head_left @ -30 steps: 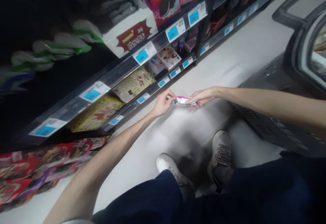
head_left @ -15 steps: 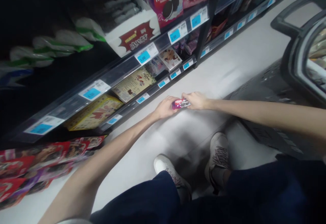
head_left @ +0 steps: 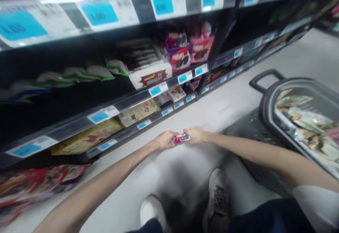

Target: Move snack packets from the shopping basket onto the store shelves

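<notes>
Packet, small and red-purple, is held level over the floor, between the shelf unit and the basket. Its left end is gripped by the left hand, its right end by the right hand; both hands are closed on it, though exact finger placement is blurred.

Change noted: at 1.0 s ago a pale side was shown; by 0.5 s ago the printed front had been turned up, and it is kept up now. The hold at 2 ends is unchanged over the last 0.5 s. The view has been raised: an upper row of price tags and more of the bagged goods inside the basket are now shown.

Meaning, as judged: the turn has been completed and the front is presented to view, the packet being in hand and not on shelf or in basket. Its dark disc picture is matched on the purple box; a pink box is placed just beside that. Small print cannot be read.
</notes>
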`<control>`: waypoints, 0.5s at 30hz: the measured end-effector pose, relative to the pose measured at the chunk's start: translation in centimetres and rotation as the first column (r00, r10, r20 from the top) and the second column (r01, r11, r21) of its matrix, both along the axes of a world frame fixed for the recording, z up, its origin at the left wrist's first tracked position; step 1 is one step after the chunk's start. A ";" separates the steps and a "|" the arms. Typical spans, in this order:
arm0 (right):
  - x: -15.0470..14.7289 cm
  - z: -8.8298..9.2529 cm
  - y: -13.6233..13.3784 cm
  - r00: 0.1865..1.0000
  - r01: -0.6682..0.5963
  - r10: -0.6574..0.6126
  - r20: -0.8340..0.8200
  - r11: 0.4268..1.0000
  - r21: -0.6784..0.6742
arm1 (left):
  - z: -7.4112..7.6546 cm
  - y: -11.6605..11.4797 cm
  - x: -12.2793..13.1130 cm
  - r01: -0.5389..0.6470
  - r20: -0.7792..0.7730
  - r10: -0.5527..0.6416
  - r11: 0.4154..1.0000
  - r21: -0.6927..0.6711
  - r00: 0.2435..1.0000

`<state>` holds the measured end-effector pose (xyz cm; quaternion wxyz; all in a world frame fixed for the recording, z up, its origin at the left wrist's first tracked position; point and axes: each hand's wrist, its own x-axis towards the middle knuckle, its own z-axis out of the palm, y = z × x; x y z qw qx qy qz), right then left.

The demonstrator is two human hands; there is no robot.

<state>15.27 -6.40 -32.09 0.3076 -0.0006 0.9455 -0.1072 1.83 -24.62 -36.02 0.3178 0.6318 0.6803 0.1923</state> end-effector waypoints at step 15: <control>-1.4 -0.3 1.2 0.948 0.074 -0.155 -0.277 0.956 -0.283 | 0.0 -0.3 -2.3 -0.286 0.133 0.276 0.957 0.058 0.952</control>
